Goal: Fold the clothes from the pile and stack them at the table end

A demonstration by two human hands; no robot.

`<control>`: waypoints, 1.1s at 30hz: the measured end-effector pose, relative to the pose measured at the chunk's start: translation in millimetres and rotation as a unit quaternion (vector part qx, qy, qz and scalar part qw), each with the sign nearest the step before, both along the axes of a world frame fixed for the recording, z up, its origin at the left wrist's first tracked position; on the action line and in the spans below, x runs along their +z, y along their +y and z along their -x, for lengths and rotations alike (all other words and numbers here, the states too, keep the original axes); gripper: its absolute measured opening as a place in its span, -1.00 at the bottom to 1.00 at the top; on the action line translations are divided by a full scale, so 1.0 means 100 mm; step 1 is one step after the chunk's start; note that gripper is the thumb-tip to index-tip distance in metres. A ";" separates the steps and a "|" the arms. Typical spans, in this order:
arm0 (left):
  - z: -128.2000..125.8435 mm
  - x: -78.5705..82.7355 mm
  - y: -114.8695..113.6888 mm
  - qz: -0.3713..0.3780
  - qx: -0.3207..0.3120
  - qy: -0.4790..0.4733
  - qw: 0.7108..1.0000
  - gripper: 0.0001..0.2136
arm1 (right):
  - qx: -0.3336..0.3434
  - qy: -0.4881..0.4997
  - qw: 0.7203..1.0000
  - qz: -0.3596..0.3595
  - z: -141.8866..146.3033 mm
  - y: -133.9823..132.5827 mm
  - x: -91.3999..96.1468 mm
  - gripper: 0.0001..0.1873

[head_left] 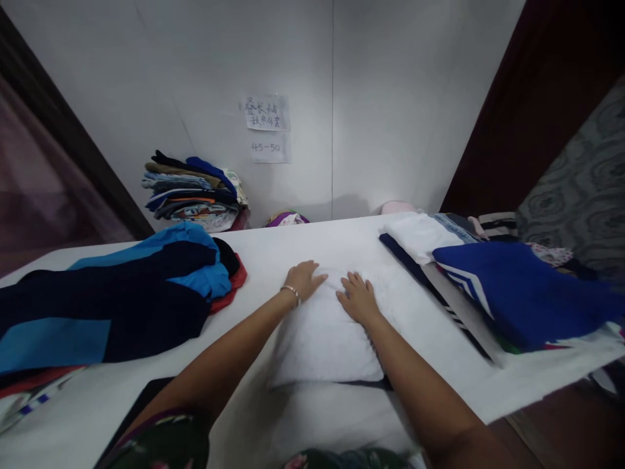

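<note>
A folded white garment (325,339) lies on the white table (312,244) right in front of me. My left hand (305,279) rests flat on its far left corner, fingers stretched out, a thin bracelet on the wrist. My right hand (359,298) lies flat on the garment's far edge beside it, fingers spread. Neither hand holds anything.
A blue and navy garment (122,293) is spread at the left over something red. Folded white and blue clothes (508,286) are piled at the right. A stack of folded clothes (195,192) stands against the back wall under two paper notes (267,127).
</note>
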State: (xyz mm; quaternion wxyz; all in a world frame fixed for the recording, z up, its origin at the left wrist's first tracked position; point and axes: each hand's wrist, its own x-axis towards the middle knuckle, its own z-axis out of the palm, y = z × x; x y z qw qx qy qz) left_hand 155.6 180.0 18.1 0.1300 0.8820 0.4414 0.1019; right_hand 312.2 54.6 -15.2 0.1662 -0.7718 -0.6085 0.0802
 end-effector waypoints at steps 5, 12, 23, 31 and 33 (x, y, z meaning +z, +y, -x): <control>0.02 -0.18 -0.30 0.014 -0.087 0.072 0.994 -0.39 | -0.001 -0.008 1.000 0.004 0.04 -0.01 0.03 -0.48; 0.00 -0.05 -0.31 0.019 -0.088 0.110 0.990 -0.42 | 0.013 0.004 0.999 0.043 -0.15 0.02 0.20 -0.37; 0.02 -0.14 -0.33 0.027 -0.073 0.068 0.995 -0.42 | -0.042 0.056 0.996 0.049 -0.53 -0.04 -0.06 -0.31; 0.06 -0.08 -0.35 0.042 -0.039 -0.023 0.998 -0.50 | -0.045 0.087 0.992 0.074 -0.49 -0.09 0.16 -0.34; 0.11 -0.05 -0.35 0.037 -0.017 -0.075 0.996 -0.54 | -0.063 0.091 0.992 0.068 -0.45 -0.22 0.22 -0.36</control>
